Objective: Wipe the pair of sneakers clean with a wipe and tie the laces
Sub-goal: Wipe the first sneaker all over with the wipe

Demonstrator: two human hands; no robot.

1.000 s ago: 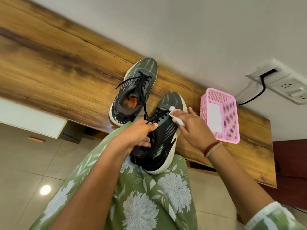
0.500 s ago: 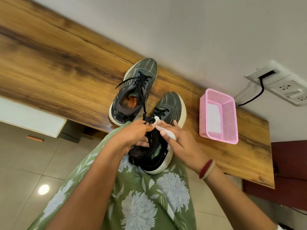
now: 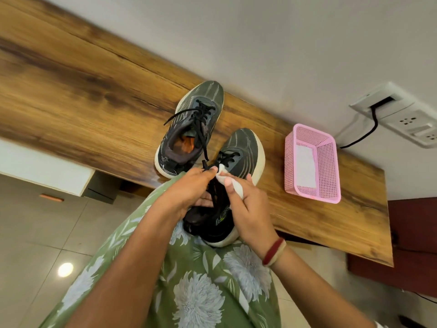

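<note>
Left hand (image 3: 189,191) fingers (image 3: 204,201) curled round sneaker (image 3: 246,147) at frame centre, right hand (image 3: 250,207) thumb and fingers pinching white wipe (image 3: 222,176) against its laces (image 3: 227,157)

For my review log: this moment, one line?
left hand grips near sneaker | right hand presses wipe on it | far sneaker untied

I wear a green garment (image 3: 201,292) printed with big white flowers and pale leaves. Behind my right hand (image 3: 250,209) sit a red band (image 3: 272,250) and a beige band (image 3: 278,256).
</note>
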